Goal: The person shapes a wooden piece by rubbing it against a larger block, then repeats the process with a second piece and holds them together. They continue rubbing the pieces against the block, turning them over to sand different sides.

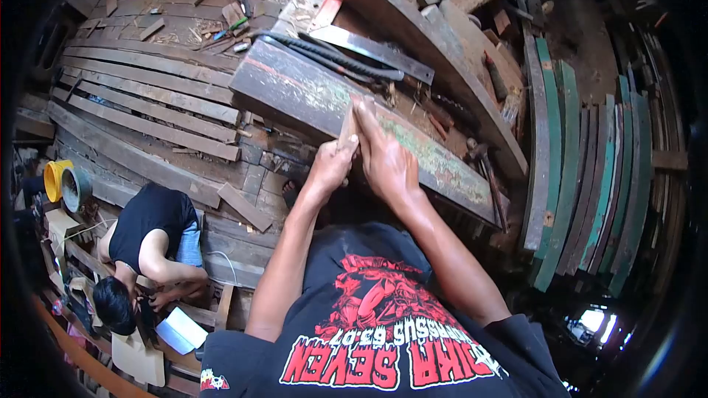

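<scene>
My left hand (331,167) is closed, its thumb pressed on a small, pale flat piece of wood (349,127). Alongside it, my right hand (391,164) has its fingers together against the same piece, tips pointing away from me; its thumb is hidden. Both hands are above the near edge of a thick, worn wooden beam (428,149) with flaking green and red paint. Across the beam's far side lie a metal carpenter's square (376,51) with a red-edged handle and a black coiled hose or cable (332,59).
A curved plank (442,59) stands behind the beam, with a hammer (483,166) at right. Painted boards (564,169) lean on the right. Slats (155,110) cover the left floor. At lower left another person (151,243) bends over near yellow and grey buckets (66,183).
</scene>
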Demonstrator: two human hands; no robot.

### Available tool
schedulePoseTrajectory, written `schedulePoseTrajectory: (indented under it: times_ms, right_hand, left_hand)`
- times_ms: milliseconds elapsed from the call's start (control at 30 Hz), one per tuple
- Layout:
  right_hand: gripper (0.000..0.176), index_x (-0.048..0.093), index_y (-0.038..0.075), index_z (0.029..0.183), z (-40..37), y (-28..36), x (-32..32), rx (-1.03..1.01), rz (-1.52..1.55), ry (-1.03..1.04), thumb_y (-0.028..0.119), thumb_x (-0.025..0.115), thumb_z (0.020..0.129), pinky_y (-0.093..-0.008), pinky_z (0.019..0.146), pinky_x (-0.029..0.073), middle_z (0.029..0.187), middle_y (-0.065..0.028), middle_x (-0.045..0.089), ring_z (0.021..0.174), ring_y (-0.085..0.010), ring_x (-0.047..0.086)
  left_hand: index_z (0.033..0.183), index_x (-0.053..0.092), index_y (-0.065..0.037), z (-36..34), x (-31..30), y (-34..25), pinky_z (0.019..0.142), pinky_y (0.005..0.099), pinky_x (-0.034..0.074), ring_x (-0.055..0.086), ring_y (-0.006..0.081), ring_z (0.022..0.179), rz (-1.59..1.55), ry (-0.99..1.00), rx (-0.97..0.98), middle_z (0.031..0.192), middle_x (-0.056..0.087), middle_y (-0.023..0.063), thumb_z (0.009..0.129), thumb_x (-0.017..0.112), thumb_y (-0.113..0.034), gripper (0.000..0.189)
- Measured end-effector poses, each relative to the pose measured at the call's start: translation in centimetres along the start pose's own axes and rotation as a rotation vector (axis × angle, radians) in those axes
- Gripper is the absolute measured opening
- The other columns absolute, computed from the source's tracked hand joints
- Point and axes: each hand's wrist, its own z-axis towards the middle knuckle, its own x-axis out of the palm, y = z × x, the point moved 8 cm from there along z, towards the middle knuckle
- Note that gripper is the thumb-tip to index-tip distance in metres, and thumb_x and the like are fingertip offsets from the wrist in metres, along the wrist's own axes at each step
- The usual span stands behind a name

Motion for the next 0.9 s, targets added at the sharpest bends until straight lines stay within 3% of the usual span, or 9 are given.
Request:
schedulePoseTrajectory:
  times_ms: [33,300,400,500,600,700,800,833,900]
  right_hand:
    - [0.055,0.041,0.028,0.162,0.6,0.3,-0.6,-0.126,0.115,-0.15,0.027,0.05,0.108,-0.0622,0.082,0.057,0.122,-0.0266,0.071,0.098,-0.0512,0.07]
    - [0.054,0.035,0.024,0.164,0.6,-1.6,0.5,-0.057,0.189,-0.057,0.032,0.044,0.111,-0.0628,0.094,0.054,0.135,-0.0275,0.066,0.107,-0.0513,0.068]
    - [0.052,0.037,0.024,0.163,0.9,-1.6,0.2,-0.091,0.259,-0.021,0.033,0.042,0.112,-0.0628,0.097,0.052,0.141,-0.0268,0.062,0.113,-0.0523,0.065]
    - [0.052,0.036,0.025,0.164,1.1,-2.1,0.5,-0.122,0.332,-0.059,0.037,0.041,0.114,-0.0585,0.1,0.052,0.145,-0.0216,0.062,0.117,-0.05,0.066]
    - [0.055,0.039,0.018,0.164,1.7,-5.3,1.8,0.146,0.456,-0.021,0.043,0.04,0.115,-0.0482,0.099,0.054,0.146,-0.019,0.064,0.112,-0.0396,0.072]
    - [0.062,0.044,0.008,0.16,0.9,-4.3,-1.1,-0.044,0.859,-0.041,0.049,0.044,0.114,-0.0381,0.096,0.053,0.144,-0.0201,0.066,0.106,-0.0274,0.072]
    - [0.051,0.058,-0.003,0.136,-0.1,-5.4,-0.1,0.219,0.836,0.023,0.041,0.056,0.111,-0.0377,0.088,0.055,0.122,-0.021,0.074,0.099,-0.0255,0.071]
    - [0.047,0.06,-0.004,0.131,-0.4,-5.3,-0.3,0.27,0.823,0.04,0.038,0.058,0.11,-0.039,0.087,0.055,0.117,-0.0211,0.076,0.098,-0.0268,0.072]
    - [0.038,0.052,0.0,0.134,-0.1,-6.0,0.8,0.026,0.569,-0.152,0.028,0.058,0.109,-0.0504,0.079,0.058,0.108,-0.0319,0.073,0.092,-0.0441,0.075]
  left_hand:
    - [0.078,0.059,-0.015,0.0,0.0,-0.1,0.049,0.0279,0.034,0.038,0.0058,0.053,0.091,-0.02,0.047,0.062,0.045,-0.0081,0.109,0.056,-0.047,0.045]
    - [0.077,0.053,-0.015,-0.2,-0.3,0.6,0.047,0.0285,0.035,0.039,0.0062,0.053,-0.165,-0.014,-0.19,0.062,0.041,-0.007,0.112,0.044,-0.059,0.056]
    - [0.074,0.051,-0.015,-0.3,-0.3,-0.2,0.046,0.0298,0.035,0.037,0.0065,0.052,0.084,-0.099,-0.049,0.061,0.042,-0.006,0.112,0.044,-0.059,0.058]
    - [0.07,0.05,-0.013,0.0,-0.5,-1.0,0.046,0.0308,0.034,0.037,0.0066,0.052,0.212,-0.189,0.114,0.06,0.042,-0.0054,0.112,0.045,-0.059,0.062]
    - [0.068,0.05,-0.011,0.3,-0.7,-0.4,0.047,0.0317,0.034,0.039,0.0074,0.053,0.202,-0.181,0.094,0.06,0.043,-0.0048,0.112,0.045,-0.057,0.064]
    - [0.069,0.053,-0.007,0.8,-0.9,0.1,0.048,0.0313,0.033,0.04,0.0078,0.054,0.179,-0.135,0.078,0.062,0.046,-0.0053,0.113,0.045,-0.056,0.066]
    - [0.073,0.058,0.001,0.9,-1.1,-0.2,0.053,0.0373,0.039,0.045,0.0139,0.057,0.31,-0.188,0.138,0.061,0.053,0.0041,0.113,0.045,-0.055,0.07]
    - [0.078,0.062,0.004,0.7,-1.1,-0.5,0.06,0.0424,0.043,0.054,0.0244,0.064,0.372,-0.223,0.158,0.067,0.058,0.0134,0.113,0.044,-0.054,0.07]
    - [0.09,0.07,0.009,0.2,-0.8,-1.6,0.074,0.0526,0.052,0.071,0.0454,0.078,0.49,-0.293,0.201,0.079,0.066,0.032,0.112,0.042,-0.053,0.072]
